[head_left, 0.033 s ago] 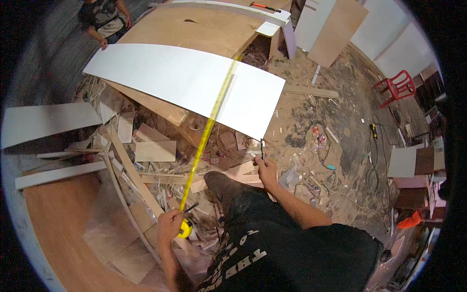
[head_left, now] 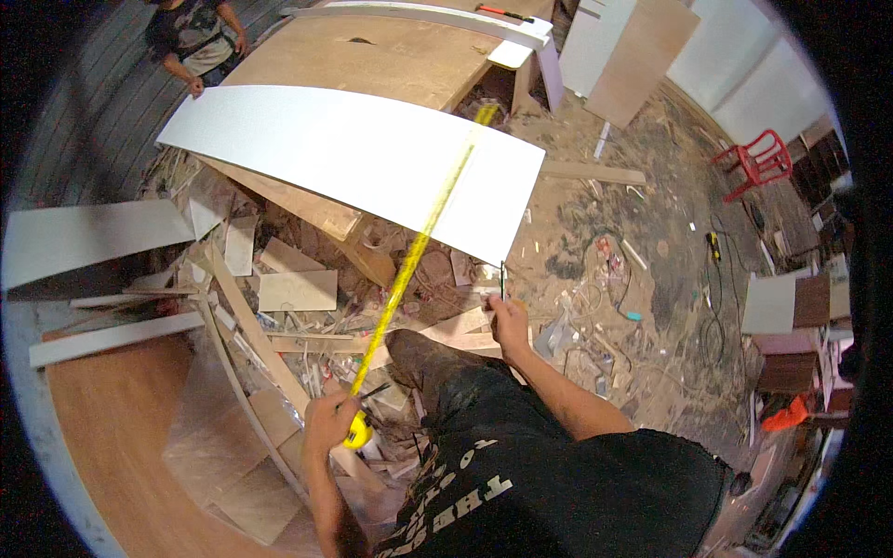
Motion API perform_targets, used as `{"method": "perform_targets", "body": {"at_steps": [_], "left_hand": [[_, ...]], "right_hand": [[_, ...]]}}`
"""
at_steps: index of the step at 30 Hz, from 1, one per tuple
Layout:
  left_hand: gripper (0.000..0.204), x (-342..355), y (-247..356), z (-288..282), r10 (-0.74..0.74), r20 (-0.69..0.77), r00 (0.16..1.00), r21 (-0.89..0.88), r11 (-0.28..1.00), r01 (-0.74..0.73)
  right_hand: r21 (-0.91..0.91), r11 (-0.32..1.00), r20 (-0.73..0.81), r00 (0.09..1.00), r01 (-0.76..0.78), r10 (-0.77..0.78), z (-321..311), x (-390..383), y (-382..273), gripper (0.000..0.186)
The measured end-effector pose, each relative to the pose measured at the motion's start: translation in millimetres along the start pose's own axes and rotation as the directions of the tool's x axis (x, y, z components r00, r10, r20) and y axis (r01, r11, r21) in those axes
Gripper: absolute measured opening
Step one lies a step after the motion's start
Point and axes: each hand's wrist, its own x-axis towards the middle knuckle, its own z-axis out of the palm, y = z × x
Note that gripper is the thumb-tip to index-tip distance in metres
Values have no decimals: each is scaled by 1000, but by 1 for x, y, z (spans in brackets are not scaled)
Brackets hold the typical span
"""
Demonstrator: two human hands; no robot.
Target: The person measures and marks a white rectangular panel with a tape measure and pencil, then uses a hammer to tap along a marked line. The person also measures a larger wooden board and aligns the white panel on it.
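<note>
My left hand (head_left: 327,418) grips the yellow case of a tape measure (head_left: 359,432) near my raised knee (head_left: 433,363). Its yellow tape (head_left: 423,237) runs up and to the right, across a long white panel (head_left: 316,149), to the panel's far edge. My right hand (head_left: 510,321) holds a thin dark pencil (head_left: 502,279) upright, its tip just below the near edge of the panel, right of the tape.
A person in dark clothes (head_left: 191,37) stands at the top left beside a large wooden workbench (head_left: 372,56). Wood offcuts (head_left: 279,288) litter the floor under the panel. White boards (head_left: 84,242) lie to the left, a red plastic chair (head_left: 758,158) stands at right.
</note>
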Motion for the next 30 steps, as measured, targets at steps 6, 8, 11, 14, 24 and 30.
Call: {"method": "perform_targets", "body": {"at_steps": [6,8,11,14,24,30], "left_hand": [[33,89,23,-49,154,360,920,149,964,-219],[34,110,18,-71,179,411,894,183,944,-274],[32,153,-8,-114,261,450,854,240,886,-397],[30,219,-38,-165,287,574,767,215,851,-479],[35,404,-36,-292,93,883,460,147,876,-459],[36,455,-23,-316,163,889,427,165,757,-633]], "right_hand": [[638,767,-132,991,67,23,85,11,-50,40],[673,735,-228,968,82,101,108,31,-50,35],[534,843,-337,932,72,134,141,59,-37,34],[377,909,-548,834,178,64,191,84,-24,34],[626,709,-671,687,325,278,273,100,-63,30],[628,734,-626,728,258,279,300,132,-47,41]]}}
